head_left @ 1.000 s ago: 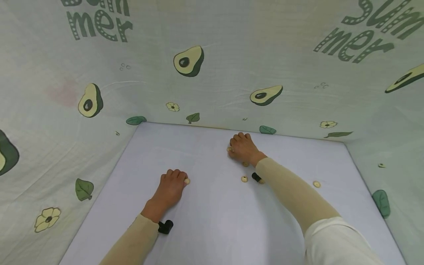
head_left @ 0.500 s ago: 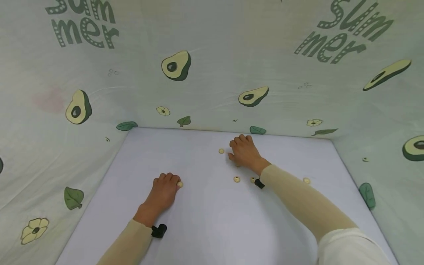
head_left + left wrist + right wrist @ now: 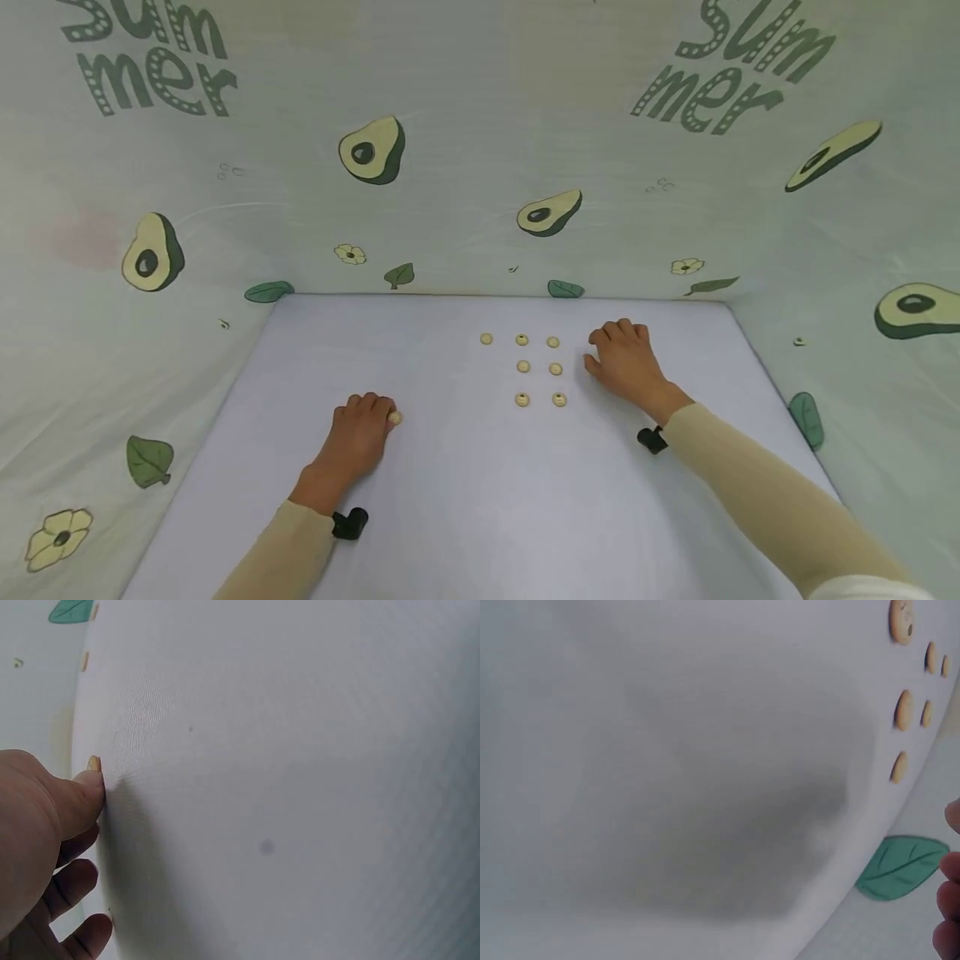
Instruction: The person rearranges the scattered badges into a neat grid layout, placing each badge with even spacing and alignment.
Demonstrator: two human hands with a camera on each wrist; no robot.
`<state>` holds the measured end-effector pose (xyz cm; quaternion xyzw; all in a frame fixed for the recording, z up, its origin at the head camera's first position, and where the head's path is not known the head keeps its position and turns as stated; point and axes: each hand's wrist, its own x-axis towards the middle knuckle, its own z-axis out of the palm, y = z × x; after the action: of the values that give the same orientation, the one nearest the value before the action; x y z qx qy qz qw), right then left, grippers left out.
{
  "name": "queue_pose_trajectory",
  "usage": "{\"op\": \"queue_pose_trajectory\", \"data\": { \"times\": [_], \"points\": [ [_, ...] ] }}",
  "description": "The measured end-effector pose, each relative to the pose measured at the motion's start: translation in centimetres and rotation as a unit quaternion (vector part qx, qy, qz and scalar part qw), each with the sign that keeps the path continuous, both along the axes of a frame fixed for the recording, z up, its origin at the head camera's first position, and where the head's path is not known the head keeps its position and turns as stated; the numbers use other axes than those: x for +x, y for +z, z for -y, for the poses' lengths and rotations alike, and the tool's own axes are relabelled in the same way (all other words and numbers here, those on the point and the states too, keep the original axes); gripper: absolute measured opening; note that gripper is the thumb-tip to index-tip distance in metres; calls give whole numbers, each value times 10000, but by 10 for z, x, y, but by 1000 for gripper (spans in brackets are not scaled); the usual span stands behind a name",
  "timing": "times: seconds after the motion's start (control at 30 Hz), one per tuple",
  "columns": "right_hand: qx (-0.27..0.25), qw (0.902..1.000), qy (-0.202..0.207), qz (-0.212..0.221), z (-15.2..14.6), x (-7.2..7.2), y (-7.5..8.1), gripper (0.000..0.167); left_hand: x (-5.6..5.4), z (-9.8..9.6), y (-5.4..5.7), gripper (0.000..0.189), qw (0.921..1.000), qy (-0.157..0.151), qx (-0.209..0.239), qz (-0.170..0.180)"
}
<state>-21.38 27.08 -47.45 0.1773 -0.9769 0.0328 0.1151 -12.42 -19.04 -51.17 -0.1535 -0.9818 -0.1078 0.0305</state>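
Observation:
My left hand [image 3: 357, 435] pinches a small round tan disc [image 3: 395, 417] between thumb and finger, at the left of the white tabletop. In the left wrist view only the edge of that disc [image 3: 94, 763] shows past the thumb. Several like discs lie flat in rows right of the middle: a disc [image 3: 486, 339] at the back left, then others such as one [image 3: 556, 369] nearest my right hand. The right hand [image 3: 626, 362] hovers just right of these rows, fingers loosely bent, holding nothing. Dark marks show on one disc [image 3: 902, 621] in the right wrist view.
A pale cloth printed with avocados, leaves and lettering hangs behind the white table [image 3: 450, 517] and along both sides. A black strap piece [image 3: 349, 524] sits at the left wrist, another [image 3: 652, 440] at the right.
My right hand has let go of the back-left disc and moved right, uncovering the other discs. The left hand still pinches its disc. The whole head view has shifted a little.

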Motion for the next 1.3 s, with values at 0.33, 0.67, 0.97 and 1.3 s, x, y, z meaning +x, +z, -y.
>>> {"op": "queue_pose_trajectory", "data": {
  "times": [0.33,0.67,0.97,1.3],
  "points": [
    [-82,9988,-422,-215,-78,35,-12,28,1,10,1,17,9999,87,58,-39],
    [116,9941,-871,638,-118,58,-27,39,3,9,-1,17,9995,50,76,-286],
    [-16,9954,-762,579,-125,62,-33,32,2,7,-6,18,9994,24,113,-329],
    [-137,9947,-735,704,-131,65,-33,29,-1,2,-3,18,9996,-90,139,-239]
  ]
}}
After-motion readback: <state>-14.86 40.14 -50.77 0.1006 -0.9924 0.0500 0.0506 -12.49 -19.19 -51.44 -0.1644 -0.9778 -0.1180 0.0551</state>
